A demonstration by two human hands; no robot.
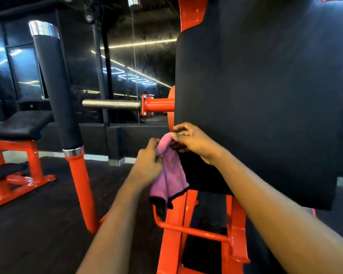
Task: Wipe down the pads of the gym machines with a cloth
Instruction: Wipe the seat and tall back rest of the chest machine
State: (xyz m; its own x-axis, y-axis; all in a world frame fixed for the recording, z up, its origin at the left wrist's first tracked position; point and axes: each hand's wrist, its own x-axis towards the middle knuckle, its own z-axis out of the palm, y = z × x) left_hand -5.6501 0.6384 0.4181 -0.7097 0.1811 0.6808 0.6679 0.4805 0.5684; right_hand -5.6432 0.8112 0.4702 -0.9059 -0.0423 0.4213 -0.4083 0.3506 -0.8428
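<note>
A big black back pad (265, 99) on an orange machine fills the right half of the view. A purple cloth (171, 173) with a dark hem hangs at the pad's lower left edge. My left hand (148, 165) grips the cloth's left side from below. My right hand (192, 141) pinches the cloth's top against the pad's edge. Both hands hold the same cloth, and its lower part dangles free in front of the orange frame.
A black roller pad (55, 91) on an orange post leans at left centre. A steel weight peg (111, 104) sticks out left from the machine. A second orange machine with a black seat pad (22, 125) stands far left. The orange frame (186, 232) lies below my arms.
</note>
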